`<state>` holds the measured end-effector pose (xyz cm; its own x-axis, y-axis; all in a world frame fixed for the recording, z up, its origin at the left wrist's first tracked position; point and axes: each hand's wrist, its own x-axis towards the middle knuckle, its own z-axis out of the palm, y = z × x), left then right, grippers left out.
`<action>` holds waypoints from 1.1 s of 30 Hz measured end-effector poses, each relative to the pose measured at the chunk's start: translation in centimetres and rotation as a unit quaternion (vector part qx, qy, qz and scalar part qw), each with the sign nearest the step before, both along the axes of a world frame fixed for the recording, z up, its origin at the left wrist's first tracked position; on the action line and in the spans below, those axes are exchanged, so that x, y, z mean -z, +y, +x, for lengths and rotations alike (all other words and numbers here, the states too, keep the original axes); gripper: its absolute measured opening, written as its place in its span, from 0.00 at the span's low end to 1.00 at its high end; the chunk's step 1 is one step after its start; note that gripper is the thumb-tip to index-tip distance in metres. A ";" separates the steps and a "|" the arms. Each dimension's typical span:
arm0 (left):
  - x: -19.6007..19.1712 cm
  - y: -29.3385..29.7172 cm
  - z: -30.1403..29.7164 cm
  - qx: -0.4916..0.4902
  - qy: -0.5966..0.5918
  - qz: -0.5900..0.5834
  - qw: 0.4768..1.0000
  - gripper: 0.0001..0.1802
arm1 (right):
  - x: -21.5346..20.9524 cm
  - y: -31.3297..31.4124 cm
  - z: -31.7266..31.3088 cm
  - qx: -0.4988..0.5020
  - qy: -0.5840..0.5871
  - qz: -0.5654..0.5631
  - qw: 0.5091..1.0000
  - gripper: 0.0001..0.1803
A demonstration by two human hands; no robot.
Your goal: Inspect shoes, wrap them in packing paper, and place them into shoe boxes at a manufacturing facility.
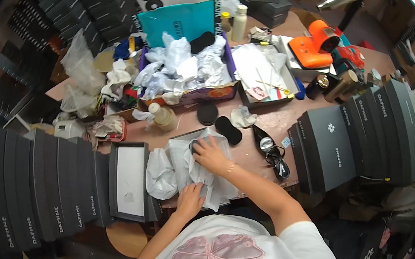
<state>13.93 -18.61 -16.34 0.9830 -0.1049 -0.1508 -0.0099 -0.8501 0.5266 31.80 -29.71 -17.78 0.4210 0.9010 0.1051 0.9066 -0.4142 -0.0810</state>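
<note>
A shoe box (219, 203) lined with white tissue paper (182, 158) lies in front of me. My right hand (212, 158) reaches over the paper with its fingers spread. Under its fingertips a small dark thing (195, 146) shows in part; its kind is hidden. On the near edge of the paper rests my left hand (190, 200), fingers stretched out and apart. To the right of the box lies a pair of black shoes (271, 150) with shiny ornaments. Black pads (228, 131) and a round black tin or lid (207, 113) sit just beyond it.
Grey lid (130, 179) at left stands beside a row of grey shoe boxes (51, 182). More boxes (327, 146) lean at right. Behind are a purple carton (207, 93) of crumpled paper, a tray (263, 74), bottles (239, 24) and an orange device (312, 46).
</note>
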 end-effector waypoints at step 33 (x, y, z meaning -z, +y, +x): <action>-3.5 6.2 0.0 -0.105 0.184 -0.442 0.871 0.40 | -14.5 -9.7 3.3 0.169 0.169 0.308 0.921 0.34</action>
